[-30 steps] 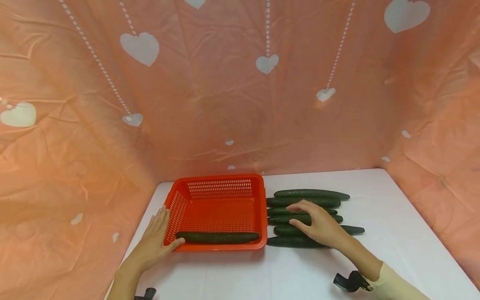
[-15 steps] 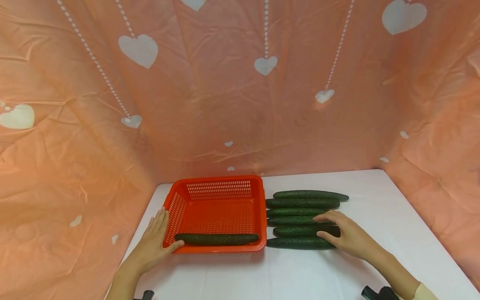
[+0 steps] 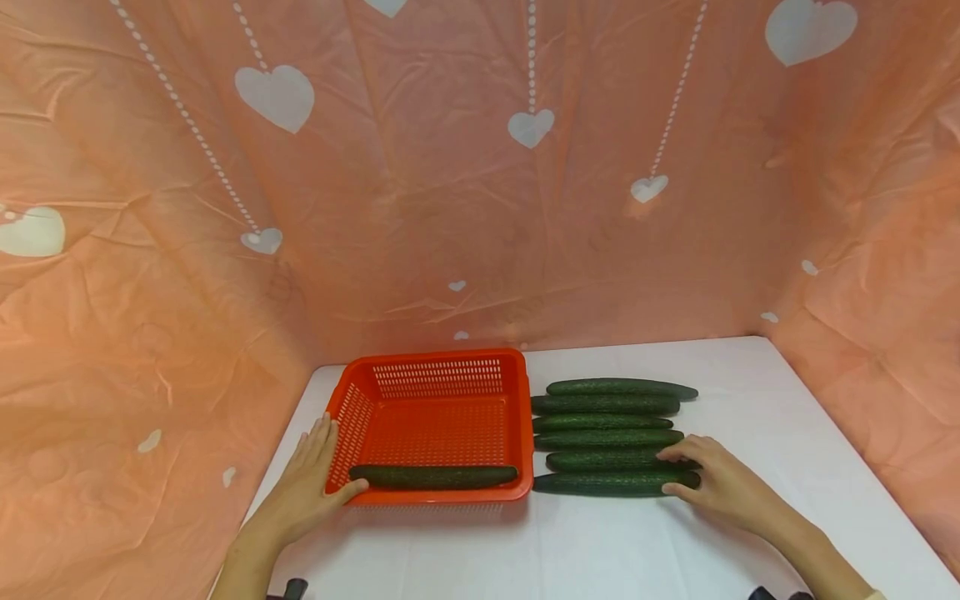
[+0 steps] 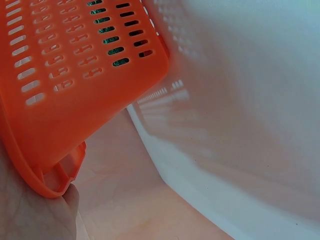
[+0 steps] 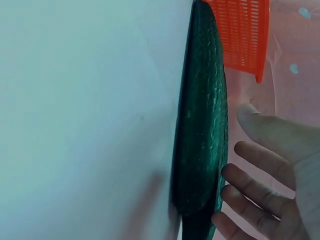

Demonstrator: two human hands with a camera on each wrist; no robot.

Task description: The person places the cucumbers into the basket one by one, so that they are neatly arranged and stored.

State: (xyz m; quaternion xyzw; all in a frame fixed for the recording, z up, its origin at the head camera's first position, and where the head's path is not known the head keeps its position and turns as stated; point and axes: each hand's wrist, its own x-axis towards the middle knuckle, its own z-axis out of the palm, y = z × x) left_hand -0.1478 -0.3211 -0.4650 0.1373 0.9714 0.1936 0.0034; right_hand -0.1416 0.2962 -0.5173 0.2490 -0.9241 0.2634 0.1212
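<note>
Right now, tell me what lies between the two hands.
Head view: between left hand and right hand lie the orange basket and six cucumbers.

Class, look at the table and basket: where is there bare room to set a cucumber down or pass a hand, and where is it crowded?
Free: the basket floor behind its one cucumber; the table right of the cucumber row; the near strip between the left hand and right hand. Crowded: the row itself, six cucumbers tight against the basket's right wall.
</note>
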